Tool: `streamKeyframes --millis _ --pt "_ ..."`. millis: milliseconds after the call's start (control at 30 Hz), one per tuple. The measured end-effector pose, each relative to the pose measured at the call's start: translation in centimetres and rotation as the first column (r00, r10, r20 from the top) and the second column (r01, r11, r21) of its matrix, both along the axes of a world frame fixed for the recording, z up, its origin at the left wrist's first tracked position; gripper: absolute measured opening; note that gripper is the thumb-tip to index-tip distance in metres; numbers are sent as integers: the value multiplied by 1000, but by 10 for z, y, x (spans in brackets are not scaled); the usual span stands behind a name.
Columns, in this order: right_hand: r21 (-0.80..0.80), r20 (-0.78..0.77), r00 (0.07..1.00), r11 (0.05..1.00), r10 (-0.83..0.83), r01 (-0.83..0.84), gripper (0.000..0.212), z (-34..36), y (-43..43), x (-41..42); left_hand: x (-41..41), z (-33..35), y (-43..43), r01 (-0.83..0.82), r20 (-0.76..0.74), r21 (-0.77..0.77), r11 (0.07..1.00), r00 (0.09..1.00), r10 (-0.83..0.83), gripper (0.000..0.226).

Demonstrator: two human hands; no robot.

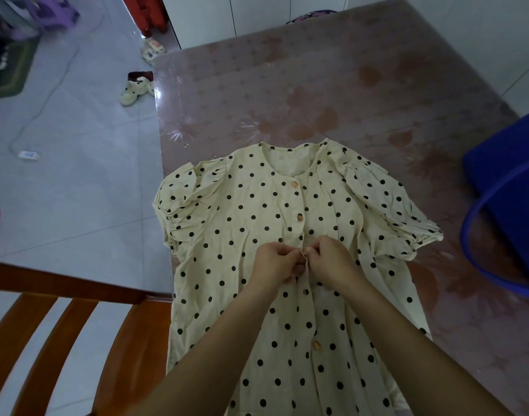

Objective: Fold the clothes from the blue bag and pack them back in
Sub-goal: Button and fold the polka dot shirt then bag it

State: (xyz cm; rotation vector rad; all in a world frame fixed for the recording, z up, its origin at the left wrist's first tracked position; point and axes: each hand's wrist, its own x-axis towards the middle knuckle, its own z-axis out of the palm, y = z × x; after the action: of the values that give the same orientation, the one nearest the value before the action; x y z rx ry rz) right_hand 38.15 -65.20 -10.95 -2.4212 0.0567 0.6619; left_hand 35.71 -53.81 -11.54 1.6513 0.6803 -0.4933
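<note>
Dress (257, 223) lies flat on our table (287, 85); our left hand (273, 262) and right hand (329, 259) pinch its button placket.

1. The dress (242, 211) lies flat on the table (317, 85), centre to bottom of the frame, neckline toward the top.
2. The left hand (272, 262) and right hand (332, 259) meet on the dress's front opening, pinching it.
3. The bag (509, 181) sits on the table at the right edge, apart from the dress.
4. The chair (47, 319) stands lower left, beside the table.
5. Shoes (137, 88) lie on the floor (77, 175), upper left, beside the table's edge.
</note>
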Motion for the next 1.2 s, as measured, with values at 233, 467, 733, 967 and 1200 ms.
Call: streamKeyframes --millis 233,467,733,967,1200 --pt "-82 34 999 996 28 -26 21 -4 5 -2 3 -5 -2 -2 -30 6 1000 1000 3 13" --pt "-89 73 997 996 19 -12 17 -4 6 -4 2 -6 -2 -24 -21 34 999 999 25 11" --pt "-50 42 999 998 -27 29 18 -5 1 -2 0 -7 -4 142 69 230 963 985 -161 15" --pt "-62 64 998 998 -11 15 20 -1 -1 -5 0 -7 -4 121 106 221 968 983 -147 8" --pt "-5 -17 999 999 -44 44 21 -6 0 0 0 -2 -3 20 68 37 999 997 -23 10"
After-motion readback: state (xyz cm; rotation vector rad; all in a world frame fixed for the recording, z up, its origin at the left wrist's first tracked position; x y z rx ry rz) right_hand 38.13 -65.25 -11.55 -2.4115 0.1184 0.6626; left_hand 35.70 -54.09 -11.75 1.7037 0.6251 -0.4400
